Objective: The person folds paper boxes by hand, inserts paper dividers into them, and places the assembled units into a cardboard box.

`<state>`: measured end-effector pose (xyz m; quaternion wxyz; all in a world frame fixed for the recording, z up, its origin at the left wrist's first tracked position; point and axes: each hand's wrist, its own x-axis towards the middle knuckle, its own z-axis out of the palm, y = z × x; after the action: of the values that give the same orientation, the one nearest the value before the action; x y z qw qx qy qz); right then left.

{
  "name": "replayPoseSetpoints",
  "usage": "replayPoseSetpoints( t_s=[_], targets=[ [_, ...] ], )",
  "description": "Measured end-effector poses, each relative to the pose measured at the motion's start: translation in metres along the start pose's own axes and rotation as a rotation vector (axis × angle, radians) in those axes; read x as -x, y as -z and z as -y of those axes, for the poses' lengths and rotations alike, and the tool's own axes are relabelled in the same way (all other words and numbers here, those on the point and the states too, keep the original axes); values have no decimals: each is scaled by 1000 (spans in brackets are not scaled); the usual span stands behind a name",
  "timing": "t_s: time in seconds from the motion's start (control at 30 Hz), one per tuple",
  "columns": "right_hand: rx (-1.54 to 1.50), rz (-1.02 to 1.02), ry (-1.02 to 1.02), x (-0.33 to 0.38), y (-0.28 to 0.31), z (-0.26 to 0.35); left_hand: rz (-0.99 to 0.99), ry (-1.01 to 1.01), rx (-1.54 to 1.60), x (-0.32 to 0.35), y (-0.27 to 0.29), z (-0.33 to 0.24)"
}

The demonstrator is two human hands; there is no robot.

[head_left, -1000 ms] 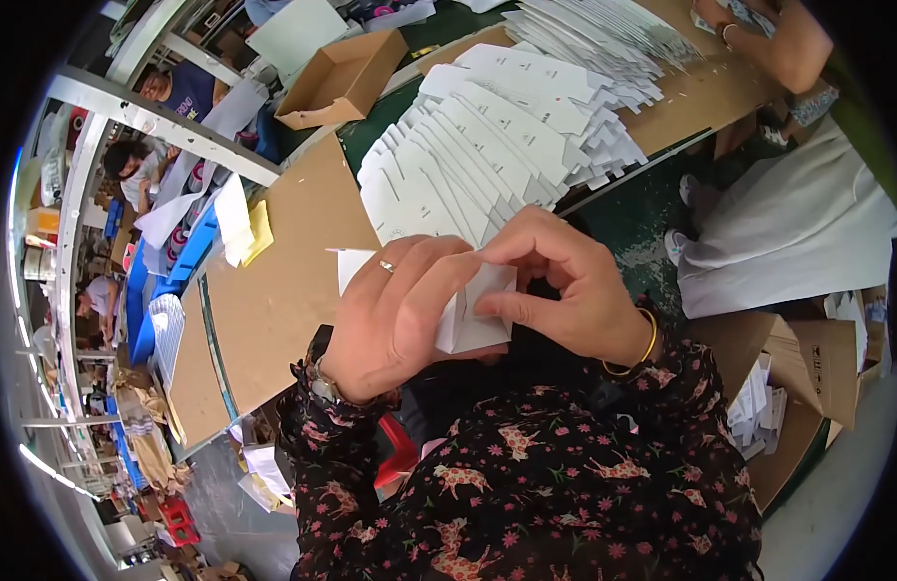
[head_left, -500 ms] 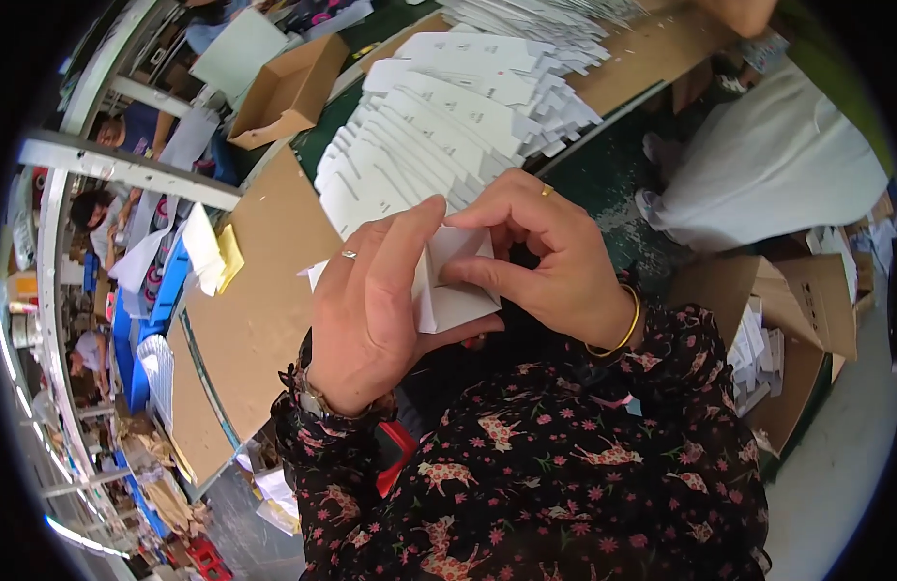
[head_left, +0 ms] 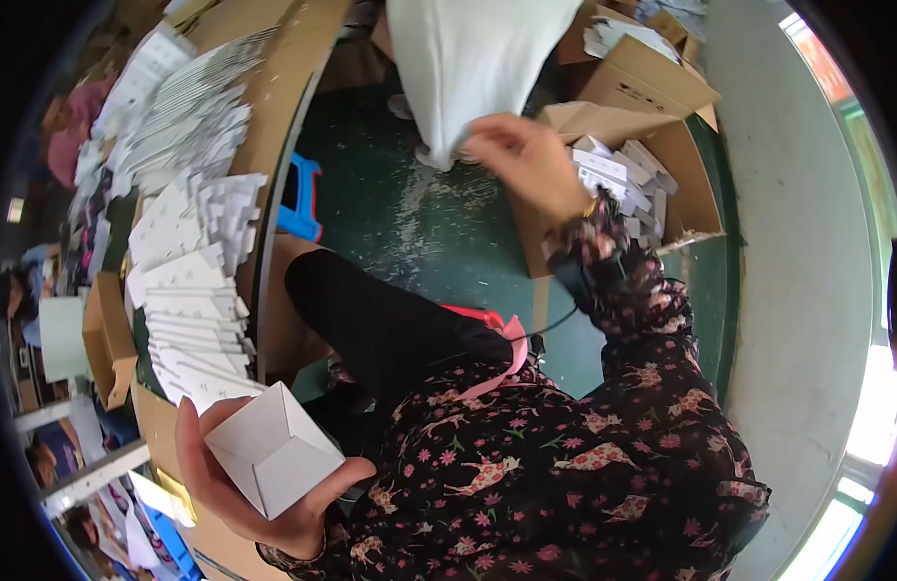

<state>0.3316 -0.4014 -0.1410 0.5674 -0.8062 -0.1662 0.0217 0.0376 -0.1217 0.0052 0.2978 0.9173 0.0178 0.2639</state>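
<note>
In the head view, hands are well apart: at lower left, the left hand point(head_left: 216, 489) grips a white folding carton point(head_left: 274, 450) — at upper centre, the blurred right hand point(head_left: 531, 165), its grip unclear, is near an open corrugated box point(head_left: 698, 179).

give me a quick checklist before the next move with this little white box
1. White box secure in the left hand: ok, cradled between thumb and fingers.
2. Box end facing the camera folded closed: ok, its panels meet.
3. Opposite end of the box closed: cannot tell, hidden from view.
4. Right hand empty: cannot tell, it is blurred.
5. Open carton uncovered on top: ok, its contents show.
6. Small boxes inside the carton in neat order: not ok, they lie jumbled.
</note>
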Motion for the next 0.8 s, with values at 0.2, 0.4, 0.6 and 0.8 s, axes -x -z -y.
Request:
replayPoseSetpoints(
  t_s=[0.2,0.4,0.6,0.8],
  targets=[
    [1120,-77,-696,65,69,-236,103,-51,-74,-6,-45,7],
    [895,-74,-797,101,58,-309,198,20,-36,-19,-56,2],
    [868,131,-674,115,57,-264,206,89,-121,-40,-50,-19],
    [495,-378,-936,103,105,-350,203,60,-302,-53,-45,-17]
  ],
)
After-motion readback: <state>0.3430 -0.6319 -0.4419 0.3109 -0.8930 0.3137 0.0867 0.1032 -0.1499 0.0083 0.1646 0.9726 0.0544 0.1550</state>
